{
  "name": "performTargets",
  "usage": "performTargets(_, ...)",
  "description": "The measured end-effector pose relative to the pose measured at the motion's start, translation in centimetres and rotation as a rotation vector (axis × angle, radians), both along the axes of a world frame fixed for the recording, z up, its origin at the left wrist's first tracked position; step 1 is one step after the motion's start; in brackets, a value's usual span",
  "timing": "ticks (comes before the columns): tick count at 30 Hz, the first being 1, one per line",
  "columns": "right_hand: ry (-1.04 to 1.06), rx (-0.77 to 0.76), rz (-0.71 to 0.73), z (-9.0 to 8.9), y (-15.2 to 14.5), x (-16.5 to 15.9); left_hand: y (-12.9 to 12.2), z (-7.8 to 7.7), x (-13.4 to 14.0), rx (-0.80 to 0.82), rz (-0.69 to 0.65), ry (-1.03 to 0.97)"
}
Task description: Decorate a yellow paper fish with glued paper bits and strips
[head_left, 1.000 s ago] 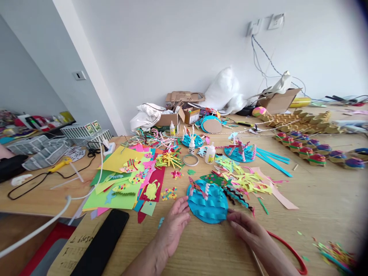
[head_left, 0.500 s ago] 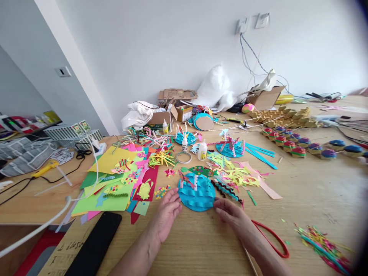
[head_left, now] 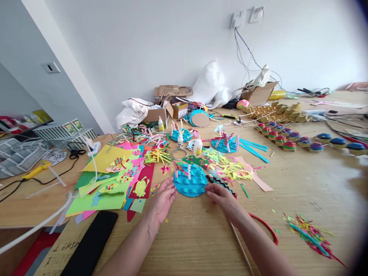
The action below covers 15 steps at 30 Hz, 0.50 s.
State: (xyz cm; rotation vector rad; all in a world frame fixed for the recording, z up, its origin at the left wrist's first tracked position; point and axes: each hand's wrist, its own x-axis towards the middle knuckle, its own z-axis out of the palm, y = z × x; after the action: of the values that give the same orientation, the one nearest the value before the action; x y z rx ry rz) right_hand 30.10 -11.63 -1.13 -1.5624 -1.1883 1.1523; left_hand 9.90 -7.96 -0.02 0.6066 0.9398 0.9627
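Note:
A round blue paper disc lies between my two hands. Wavy blue strips cross it, and a red paper fish and white twisted stems stand at its back. My left hand is at its left rim, palm turned inward and fingers stretched out. On the opposite rim, the bent fingertips of my right hand meet the edge; the underside of that grip is hidden. Dark twisted pipe cleaners lie just behind my right hand. A green paper fish is behind the disc.
Glue bottles, a tape ring and two similar blue discs stand farther back. Coloured paper sheets and a black phone lie left. Right are a red pipe cleaner, paper scraps and painted egg-carton pieces.
The blue disc has shifted a little away from me, with both hands following at its sides. The whole view has also drifted slightly.

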Motion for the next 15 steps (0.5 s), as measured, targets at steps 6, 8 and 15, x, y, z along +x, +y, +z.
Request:
performTargets(6, -0.046, 0.010, -0.024, 0.3, -0.1, 1.5, 0.1, 0.1, -0.1, 0.003, 0.012, -0.009)
performTargets(8, -0.137, 0.029, -0.021, 0.8, -1.2, 2.3, -0.3, 0.3, -0.4, 0.000, 0.021, 0.013)
performTargets(15, -0.872, -0.118, 0.211, 1.9, -7.0, 2.5, -2.7, 1.7, -1.4, 0.198, -0.206, 0.169)
